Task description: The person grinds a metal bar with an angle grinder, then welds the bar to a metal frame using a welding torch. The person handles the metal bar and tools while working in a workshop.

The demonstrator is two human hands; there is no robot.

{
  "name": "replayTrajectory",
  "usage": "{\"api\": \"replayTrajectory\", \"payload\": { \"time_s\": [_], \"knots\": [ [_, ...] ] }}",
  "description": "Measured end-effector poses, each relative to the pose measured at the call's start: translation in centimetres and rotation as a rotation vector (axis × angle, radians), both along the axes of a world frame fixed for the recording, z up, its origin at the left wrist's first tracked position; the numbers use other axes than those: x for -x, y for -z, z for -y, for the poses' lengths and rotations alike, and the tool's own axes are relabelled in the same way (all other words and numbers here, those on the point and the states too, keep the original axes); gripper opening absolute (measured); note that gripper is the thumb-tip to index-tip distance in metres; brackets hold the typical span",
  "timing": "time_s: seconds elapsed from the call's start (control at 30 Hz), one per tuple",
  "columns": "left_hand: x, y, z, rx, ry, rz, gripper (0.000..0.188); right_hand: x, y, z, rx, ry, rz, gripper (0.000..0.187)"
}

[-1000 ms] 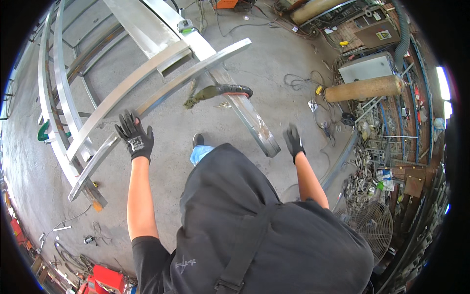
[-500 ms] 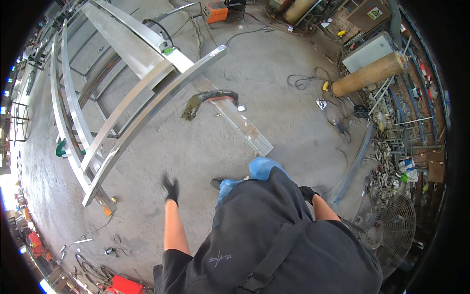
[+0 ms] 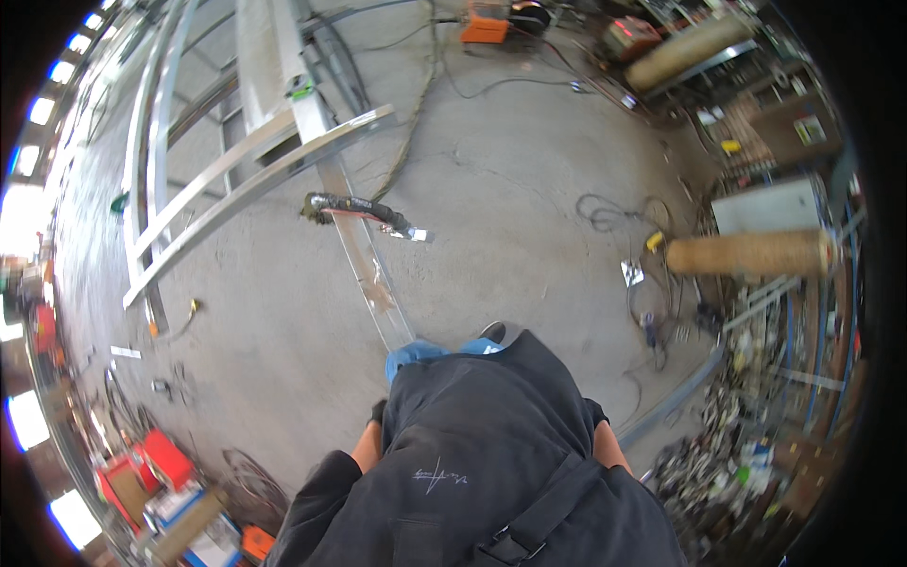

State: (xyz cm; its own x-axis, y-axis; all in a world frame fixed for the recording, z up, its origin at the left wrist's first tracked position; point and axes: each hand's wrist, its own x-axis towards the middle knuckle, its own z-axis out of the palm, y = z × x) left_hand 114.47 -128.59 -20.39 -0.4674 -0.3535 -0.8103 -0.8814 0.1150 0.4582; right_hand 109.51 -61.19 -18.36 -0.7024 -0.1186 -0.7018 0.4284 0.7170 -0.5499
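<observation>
My left hand (image 3: 378, 411), in a black glove, hangs beside my left side, its fingers hidden by my shirt. On the other side only a bit of my right hand (image 3: 596, 412), also gloved in black, shows past my shirt. Neither hand is seen touching anything but perhaps my clothes. A flat metal bar (image 3: 383, 300) runs along the floor up to my legs. Across it lies a thick dark hose-like piece (image 3: 359, 203), curved, with a small bright item at its right end.
Ahead on the left stands a large metal frame (image 3: 255, 175) of long bars, with a green clamp (image 3: 120, 203). An orange machine (image 3: 485, 22) trails cables ahead. To the right lie a brown cylinder (image 3: 746, 253) and scrap heaps (image 3: 713, 439). Red boxes (image 3: 165, 458) stand behind left.
My view has turned and my body has moved. My left hand has come from out over the floor back against my side. The right hand is now more hidden.
</observation>
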Motion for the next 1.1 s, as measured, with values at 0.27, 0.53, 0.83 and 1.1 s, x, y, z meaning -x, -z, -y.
{"api": "replayTrajectory", "payload": {
  "time_s": [0.27,0.53,0.83,1.1],
  "knots": [
    [8.3,-0.8,-11.4,0.030,-0.314,-0.319,0.036,28.7,3.9,-7.4,0.702,0.586,0.455,0.023],
    [11.4,1.6,-18.0,0.006,0.143,0.122,0.042,46.3,-12.2,7.9,0.390,0.280,-0.137,0.031],
    [21.6,-0.2,-20.9,0.020,-0.598,-0.083,0.040,57.7,-16.6,16.9,0.467,0.407,0.000,0.048],
    [25.1,-1.7,-25.0,0.076,-0.785,-0.047,0.038,79.1,-12.1,35.5,0.708,0.028,-0.086,0.076]
  ]
}}
